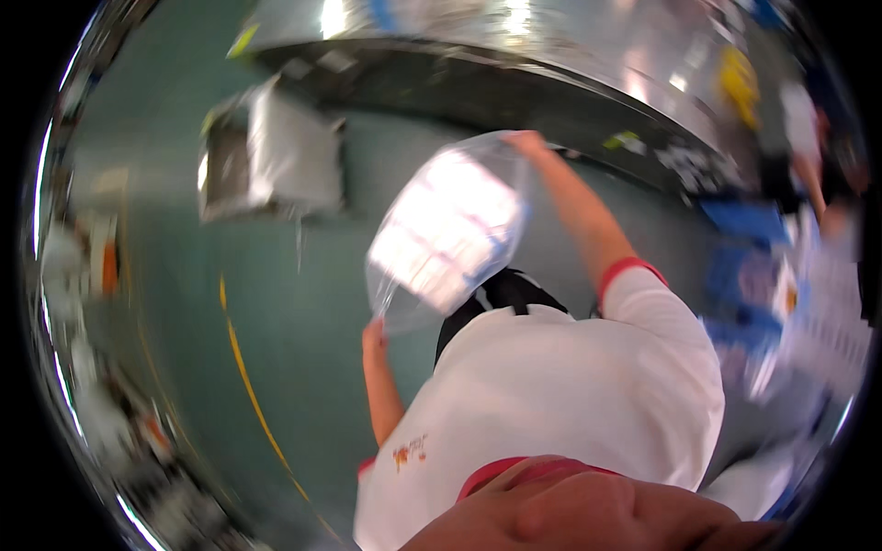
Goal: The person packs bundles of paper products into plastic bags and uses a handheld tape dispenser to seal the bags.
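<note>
Bag (446,234) between left fingers (375,330) and right fingers (525,140)

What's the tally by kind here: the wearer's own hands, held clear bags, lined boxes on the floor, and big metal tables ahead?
Hands: 2 (left hand, right hand)
Clear bag: 1
Lined box: 1
Metal table: 1
Total: 5
The pale packs inside the bag are too blurred to count.
</note>
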Motion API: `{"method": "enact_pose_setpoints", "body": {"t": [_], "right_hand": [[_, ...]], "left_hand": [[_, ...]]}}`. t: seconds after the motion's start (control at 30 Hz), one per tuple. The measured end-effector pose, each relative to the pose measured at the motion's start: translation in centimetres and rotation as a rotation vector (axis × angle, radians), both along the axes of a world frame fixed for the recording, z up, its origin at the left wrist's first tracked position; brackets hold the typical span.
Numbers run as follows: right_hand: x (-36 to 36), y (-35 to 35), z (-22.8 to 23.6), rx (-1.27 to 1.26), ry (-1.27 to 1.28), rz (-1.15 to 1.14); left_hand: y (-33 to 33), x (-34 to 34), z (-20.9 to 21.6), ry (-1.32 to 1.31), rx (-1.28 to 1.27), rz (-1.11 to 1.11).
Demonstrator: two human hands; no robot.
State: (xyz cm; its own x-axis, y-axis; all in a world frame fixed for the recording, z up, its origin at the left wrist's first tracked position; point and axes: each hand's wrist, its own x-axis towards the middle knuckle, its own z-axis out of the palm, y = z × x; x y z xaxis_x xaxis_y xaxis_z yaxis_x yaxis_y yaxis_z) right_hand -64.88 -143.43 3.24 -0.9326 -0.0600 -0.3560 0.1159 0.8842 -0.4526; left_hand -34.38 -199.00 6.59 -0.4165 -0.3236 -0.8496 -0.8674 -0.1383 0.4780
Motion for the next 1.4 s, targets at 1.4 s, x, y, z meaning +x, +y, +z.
{"method": "enact_pose_setpoints", "body": {"t": [1.4], "right_hand": [[42.6,45.6,-7.0,-0.756,-0.159,-1.636]], "left_hand": [[64.2,2.4,18.2,0.379,-0.102,-0.746]]}}
